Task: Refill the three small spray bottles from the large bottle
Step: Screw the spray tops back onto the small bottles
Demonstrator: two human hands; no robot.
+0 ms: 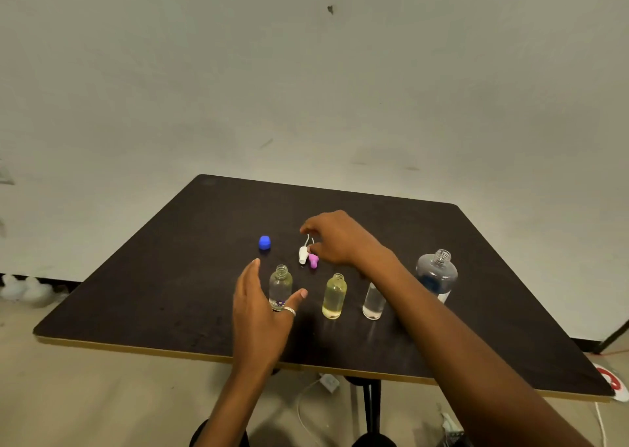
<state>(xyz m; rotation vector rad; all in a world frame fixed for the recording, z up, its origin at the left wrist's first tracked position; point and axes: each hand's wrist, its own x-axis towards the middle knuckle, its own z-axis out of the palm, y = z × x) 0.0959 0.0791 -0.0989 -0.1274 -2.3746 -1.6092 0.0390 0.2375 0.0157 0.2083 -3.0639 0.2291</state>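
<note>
Three small uncapped bottles stand in a row on the dark table [170,262]: a clear one [280,285] on the left, a yellowish one [334,296] in the middle, and a clear one [373,302] partly hidden behind my right forearm. The large clear bottle [436,274] stands uncapped at the right. A white spray head [303,254] and a pink spray head [313,261] lie behind the row. My right hand [337,239] hovers over them, fingertips touching the pink one. My left hand [263,307] is open beside the left bottle, thumb in front of it.
A blue cap [264,242] lies on the table behind the left bottle. The table's near edge runs just behind my wrists. Cables and a white plug [328,382] lie on the floor below. A red and white object [612,380] sits at the right edge.
</note>
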